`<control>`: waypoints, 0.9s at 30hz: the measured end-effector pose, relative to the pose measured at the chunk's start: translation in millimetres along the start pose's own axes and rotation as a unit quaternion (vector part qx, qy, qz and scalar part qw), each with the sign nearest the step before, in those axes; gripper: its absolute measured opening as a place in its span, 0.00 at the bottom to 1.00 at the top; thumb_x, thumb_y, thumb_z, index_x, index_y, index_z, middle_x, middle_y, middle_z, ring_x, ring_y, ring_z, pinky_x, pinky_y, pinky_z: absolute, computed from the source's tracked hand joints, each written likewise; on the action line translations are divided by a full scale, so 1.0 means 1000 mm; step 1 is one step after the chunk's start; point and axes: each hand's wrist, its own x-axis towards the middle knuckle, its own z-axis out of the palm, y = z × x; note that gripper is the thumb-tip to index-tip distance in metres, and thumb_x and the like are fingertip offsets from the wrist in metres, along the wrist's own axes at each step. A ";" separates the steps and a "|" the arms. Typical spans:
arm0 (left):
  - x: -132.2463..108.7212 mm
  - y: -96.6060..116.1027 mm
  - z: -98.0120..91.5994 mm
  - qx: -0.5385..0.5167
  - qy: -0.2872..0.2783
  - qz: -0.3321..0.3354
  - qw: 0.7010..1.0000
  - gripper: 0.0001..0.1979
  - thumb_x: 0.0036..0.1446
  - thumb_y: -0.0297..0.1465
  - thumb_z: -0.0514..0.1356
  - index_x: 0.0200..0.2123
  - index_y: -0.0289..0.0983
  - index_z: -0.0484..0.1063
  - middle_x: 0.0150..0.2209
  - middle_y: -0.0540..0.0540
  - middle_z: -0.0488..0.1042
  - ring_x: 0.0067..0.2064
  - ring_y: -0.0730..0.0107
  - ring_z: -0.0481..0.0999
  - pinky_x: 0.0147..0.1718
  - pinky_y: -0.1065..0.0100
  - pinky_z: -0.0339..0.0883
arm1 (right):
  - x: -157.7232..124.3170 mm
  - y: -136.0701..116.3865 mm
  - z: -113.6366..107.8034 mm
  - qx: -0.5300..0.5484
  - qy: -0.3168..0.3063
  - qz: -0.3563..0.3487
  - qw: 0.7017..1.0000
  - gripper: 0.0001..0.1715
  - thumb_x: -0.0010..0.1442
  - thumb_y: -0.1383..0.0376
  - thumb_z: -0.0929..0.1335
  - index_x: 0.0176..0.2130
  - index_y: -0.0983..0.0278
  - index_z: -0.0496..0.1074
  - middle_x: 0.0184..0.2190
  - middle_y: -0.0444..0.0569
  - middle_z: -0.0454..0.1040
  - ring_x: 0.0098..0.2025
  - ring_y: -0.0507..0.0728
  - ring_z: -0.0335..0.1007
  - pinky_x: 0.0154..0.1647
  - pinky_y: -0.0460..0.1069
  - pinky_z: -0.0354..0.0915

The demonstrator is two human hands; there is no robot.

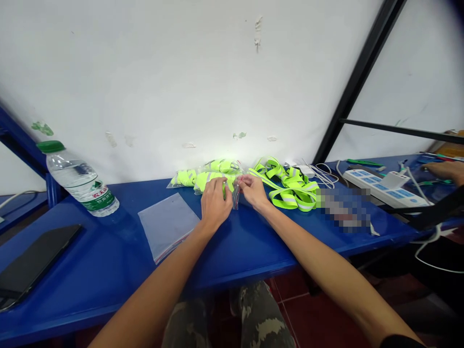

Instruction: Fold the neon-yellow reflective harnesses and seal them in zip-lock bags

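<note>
At the back of the blue table, my right hand (253,190) pinches the red-lined zip edge of a clear zip-lock bag (236,197). Neon yellow-green reflective strap is packed inside this bag. My left hand (216,203) rests over the bag's left part with fingers curled on it, partly hiding it. More bagged straps (184,178) lie against the wall just left of and behind my hands. Right of my right hand is a loose heap of yellow-green reflective straps (295,188) with pale stripes. A stack of flat clear zip-lock bags (168,224) lies left of my left forearm.
A water bottle (81,181) with a green cap stands at left, near a black phone or tablet (36,263). White cables (322,174) and a power strip (386,187) lie at right, beyond a black frame post (357,82). Another person's hand (447,170) is at far right.
</note>
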 end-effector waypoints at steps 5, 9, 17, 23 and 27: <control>0.024 -0.005 -0.009 0.073 -0.017 0.099 0.992 0.21 0.65 0.39 0.49 0.55 0.33 0.65 0.55 0.36 0.70 0.59 0.53 0.66 0.58 0.56 0.58 | 0.001 -0.014 -0.005 -0.002 -0.022 -0.079 0.997 0.10 0.48 0.62 0.72 0.32 0.64 0.72 0.29 0.47 0.78 0.34 0.56 0.75 0.39 0.51 0.69; 0.047 -0.008 -0.017 0.145 -0.145 0.113 0.972 0.27 0.65 0.48 0.43 0.48 0.34 0.70 0.41 0.37 0.78 0.45 0.51 0.76 0.43 0.57 0.66 | -0.005 -0.022 -0.001 0.016 -0.052 -0.093 0.994 0.13 0.47 0.58 0.73 0.32 0.63 0.73 0.29 0.47 0.78 0.34 0.55 0.74 0.37 0.50 0.69; 0.052 -0.012 -0.028 0.248 -0.180 0.072 0.949 0.34 0.65 0.50 0.36 0.36 0.34 0.75 0.31 0.35 0.78 0.34 0.50 0.78 0.32 0.61 0.61 | -0.021 -0.025 0.004 0.094 -0.139 0.081 0.983 0.22 0.41 0.55 0.78 0.34 0.64 0.76 0.31 0.46 0.76 0.34 0.54 0.71 0.34 0.50 0.71; 0.057 -0.012 -0.041 0.271 -0.172 0.077 0.944 0.36 0.65 0.51 0.34 0.38 0.33 0.74 0.31 0.35 0.77 0.34 0.50 0.77 0.32 0.61 0.60 | -0.025 -0.022 0.011 0.082 -0.173 0.088 0.978 0.24 0.32 0.59 0.81 0.28 0.67 0.76 0.26 0.46 0.76 0.29 0.52 0.71 0.36 0.50 0.70; 0.065 0.001 -0.045 0.242 -0.174 0.080 0.951 0.37 0.64 0.53 0.34 0.43 0.33 0.72 0.33 0.35 0.77 0.36 0.52 0.77 0.34 0.61 0.61 | -0.021 -0.021 0.011 0.081 -0.106 0.034 0.990 0.22 0.31 0.59 0.81 0.24 0.66 0.73 0.23 0.44 0.75 0.27 0.52 0.71 0.34 0.49 0.70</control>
